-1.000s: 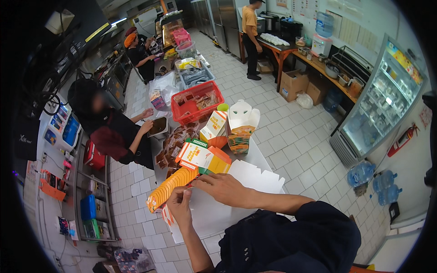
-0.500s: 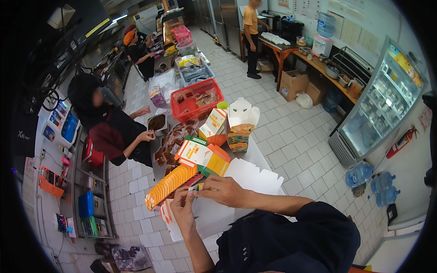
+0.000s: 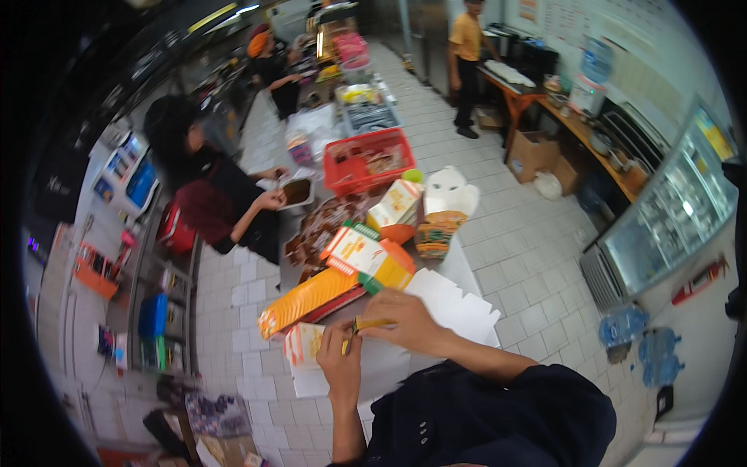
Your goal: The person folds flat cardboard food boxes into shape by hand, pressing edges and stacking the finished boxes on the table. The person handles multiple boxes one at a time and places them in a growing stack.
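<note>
At the near edge of the table, my left hand (image 3: 339,352) is closed at the end of a white, orange and yellow paper food carton (image 3: 304,345). My right hand (image 3: 412,321) pinches a narrow yellow flap that seems to belong to it; my fingers hide where they join. Just beyond lies a row of nested orange cartons (image 3: 307,302). A folded white-and-orange carton (image 3: 358,251) rests at its far end. White carton blanks (image 3: 451,305) lie flat to the right, by an upright opened carton (image 3: 443,233).
Farther up the table are brown sauce packets (image 3: 323,226), a red basket (image 3: 342,173) and a grey crate (image 3: 372,118). To the left, a co-worker (image 3: 226,187) handles a metal pan (image 3: 297,193). A glass-door fridge (image 3: 661,210) and water jugs (image 3: 622,323) are at right.
The view has shifted, so the table sits farther right. The carton at my left hand shows more of its printed side. The co-worker's hands have come together beside the pan.
</note>
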{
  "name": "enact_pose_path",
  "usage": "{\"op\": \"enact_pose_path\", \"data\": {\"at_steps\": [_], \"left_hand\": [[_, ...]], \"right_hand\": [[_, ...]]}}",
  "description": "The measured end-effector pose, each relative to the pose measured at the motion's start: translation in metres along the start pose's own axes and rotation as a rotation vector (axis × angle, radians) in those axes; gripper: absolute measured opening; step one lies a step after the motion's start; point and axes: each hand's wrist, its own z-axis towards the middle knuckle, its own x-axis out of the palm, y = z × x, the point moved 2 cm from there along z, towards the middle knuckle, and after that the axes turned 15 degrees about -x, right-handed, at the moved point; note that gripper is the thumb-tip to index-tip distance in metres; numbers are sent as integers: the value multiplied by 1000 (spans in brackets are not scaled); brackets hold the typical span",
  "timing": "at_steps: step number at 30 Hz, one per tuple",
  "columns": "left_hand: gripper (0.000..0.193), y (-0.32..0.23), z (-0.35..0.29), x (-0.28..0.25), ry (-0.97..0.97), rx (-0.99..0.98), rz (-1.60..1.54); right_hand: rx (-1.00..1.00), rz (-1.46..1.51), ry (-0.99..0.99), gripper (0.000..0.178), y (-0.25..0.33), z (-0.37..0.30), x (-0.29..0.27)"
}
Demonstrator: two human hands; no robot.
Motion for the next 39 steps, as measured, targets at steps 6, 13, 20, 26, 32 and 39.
{"op": "enact_pose_path", "data": {"at_steps": [6,13,20,26,32,39], "left_hand": [[29,19,19,13,-167,5,-598],[25,30,19,19,-372,-168,-607],[27,61,24,26,-561,-386,-905],[38,40,31,3,-355,-121,-408],[18,-1,38,-9,161,424,369],[11,11,46,-17,378,411,325]], "right_hand": [[217,439,-245,71,2,15,40],[25,54,-126,48,11,24,40],[-97,-74,228,17,4,11,44],[51,-200,187,9,-26,24,6],[-61,-24,717,22,-33,22,4],[-272,-158,388,22,-19,31,3]]}}
